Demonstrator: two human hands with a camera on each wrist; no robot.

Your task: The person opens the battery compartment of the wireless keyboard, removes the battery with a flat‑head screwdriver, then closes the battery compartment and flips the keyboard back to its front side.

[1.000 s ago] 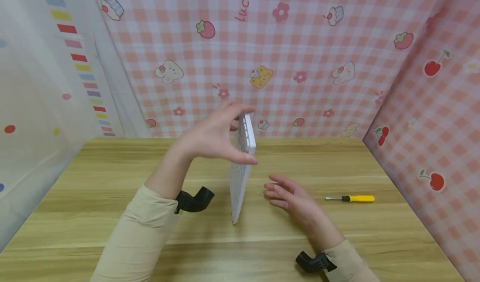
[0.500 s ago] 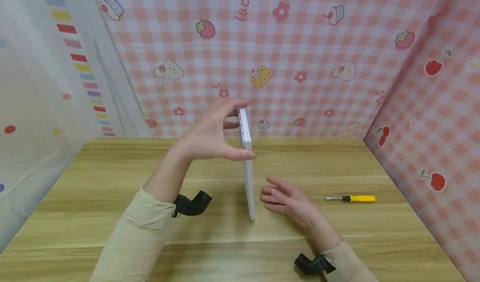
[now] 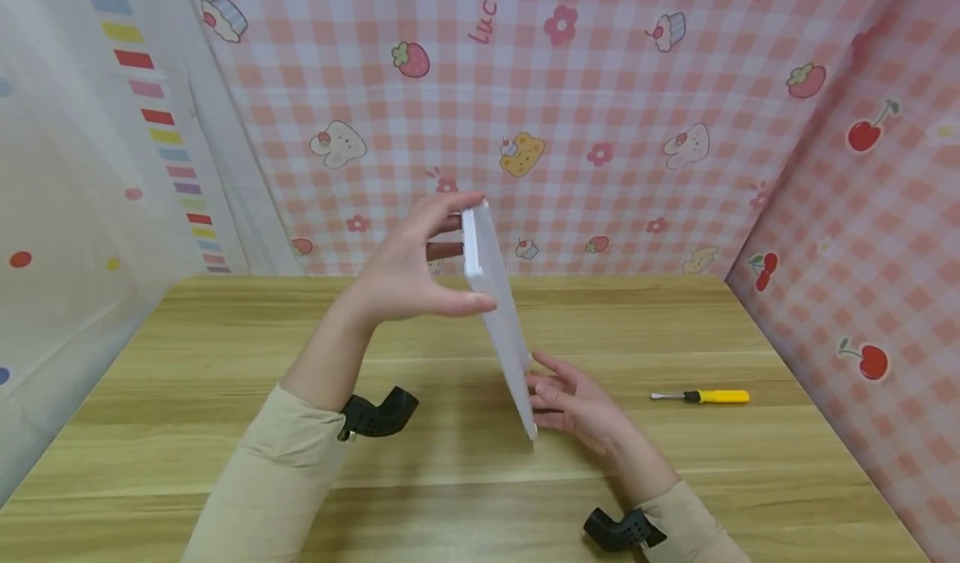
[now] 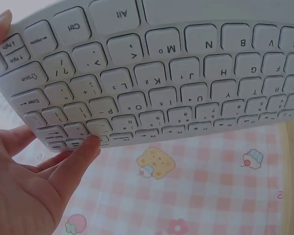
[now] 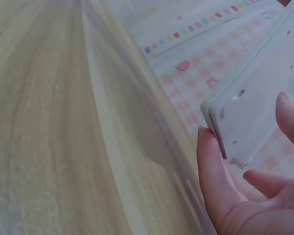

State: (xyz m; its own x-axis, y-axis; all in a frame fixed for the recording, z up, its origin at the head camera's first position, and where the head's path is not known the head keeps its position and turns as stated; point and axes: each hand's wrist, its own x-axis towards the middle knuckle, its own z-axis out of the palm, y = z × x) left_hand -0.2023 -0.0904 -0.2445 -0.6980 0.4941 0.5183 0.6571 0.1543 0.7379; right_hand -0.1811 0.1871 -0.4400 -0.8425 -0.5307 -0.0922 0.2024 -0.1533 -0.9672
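Observation:
My left hand (image 3: 401, 276) grips the upper end of a white keyboard (image 3: 502, 321), thumb on one long edge and fingers over the other. The keyboard stands on end in the air, tilted so that its lower end points right. Its keys (image 4: 152, 73) fill the left wrist view. In the right wrist view its plain underside (image 5: 255, 107) shows several screw holes. My right hand (image 3: 581, 405) is beside the lower end, fingers loosely extended. One fingertip (image 5: 206, 137) lies right at the keyboard's edge, while the thumb stands apart from the underside.
A screwdriver (image 3: 705, 396) with a yellow and black handle lies on the wooden table (image 3: 420, 513), right of my right hand. Behind the table hangs a pink checked cloth (image 3: 600, 72); more cloth closes off both sides.
The keyboard's lower end has swung right, up to my right hand, and its underside has turned into view. My left hand has shifted slightly left and up. The right hand has barely moved.

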